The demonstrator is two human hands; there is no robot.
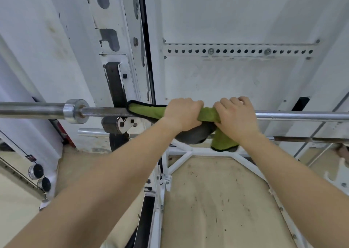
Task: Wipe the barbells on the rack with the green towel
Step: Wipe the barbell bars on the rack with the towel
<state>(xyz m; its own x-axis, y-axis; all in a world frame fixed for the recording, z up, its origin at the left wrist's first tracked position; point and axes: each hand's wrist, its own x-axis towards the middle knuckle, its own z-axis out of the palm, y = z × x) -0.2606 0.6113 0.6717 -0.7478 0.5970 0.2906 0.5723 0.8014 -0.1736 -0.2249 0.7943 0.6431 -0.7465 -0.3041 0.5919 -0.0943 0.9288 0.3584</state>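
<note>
Soft green towel with black edge point(206, 113) being wrapped around long shiny steel barbell point(302, 115), near white metal rack's point(120, 40) left post. Towel being squeezed tight by left hand point(184, 113) and right hand point(236, 115), side by side.

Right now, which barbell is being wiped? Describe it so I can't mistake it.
On the white rack upright, it is the upper barbell, lying across the view with its chrome collar left of the upright. Unlike the lower bar, it has the green towel wrapped around it.
</note>
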